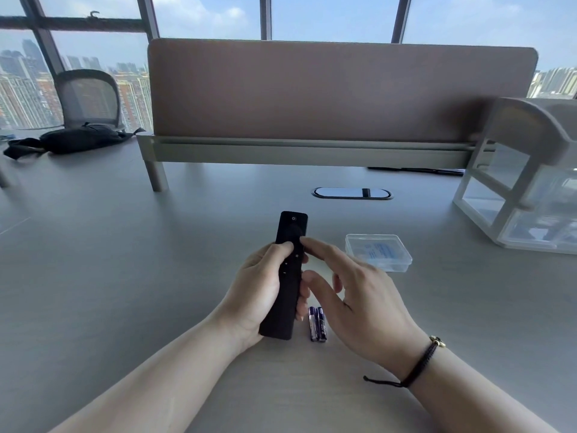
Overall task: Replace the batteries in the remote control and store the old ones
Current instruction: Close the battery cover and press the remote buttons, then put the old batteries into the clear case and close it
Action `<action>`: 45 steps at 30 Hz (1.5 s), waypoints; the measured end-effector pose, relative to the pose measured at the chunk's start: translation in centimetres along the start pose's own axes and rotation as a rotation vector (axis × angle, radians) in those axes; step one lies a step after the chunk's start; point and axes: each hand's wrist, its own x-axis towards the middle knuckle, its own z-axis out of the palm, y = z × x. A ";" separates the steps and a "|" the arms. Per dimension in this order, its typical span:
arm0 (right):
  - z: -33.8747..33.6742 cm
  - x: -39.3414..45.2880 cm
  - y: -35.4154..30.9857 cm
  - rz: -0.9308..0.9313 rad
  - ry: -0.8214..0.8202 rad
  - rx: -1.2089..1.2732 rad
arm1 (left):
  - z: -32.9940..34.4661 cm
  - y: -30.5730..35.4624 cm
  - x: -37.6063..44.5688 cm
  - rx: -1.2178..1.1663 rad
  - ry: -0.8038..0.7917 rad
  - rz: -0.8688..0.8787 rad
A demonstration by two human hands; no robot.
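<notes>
desk (125,276) bearing everything | clear plastic case (378,252) lying beyond and right of the grip, lid down | left hand (265,289) clasping the remote control (288,273) button-side up | right hand (356,295) hovering unclenched, one fingertip touching its edge | two batteries (318,323) lying just right of the grip; old or new, hard telling | turning it over should expose the back cover.

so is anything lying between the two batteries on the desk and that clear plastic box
Nothing resting on the desk does. The two batteries lie beside the remote, and the clear plastic box sits further back to the right. Only the right hand hovers over that stretch; the left hand holds the remote.
</notes>
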 end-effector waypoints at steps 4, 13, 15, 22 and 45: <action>0.0 0.1 -0.1 0.016 0.114 -0.102 | -0.2 -0.4 0.6 0.003 0.076 0.062; -1.4 1.4 4.9 0.360 0.274 -0.255 | -1.9 -1.2 1.6 0.616 0.296 0.180; -1.7 1.4 5.9 0.462 0.207 -0.289 | -2.5 -1.3 1.8 0.803 0.362 0.160; -1.4 1.1 7.3 0.579 -0.144 -0.238 | -4.4 -0.4 1.8 1.156 0.524 0.238; 0.3 2.0 6.5 0.125 -0.247 0.021 | -2.4 -2.1 1.6 1.194 -0.099 0.388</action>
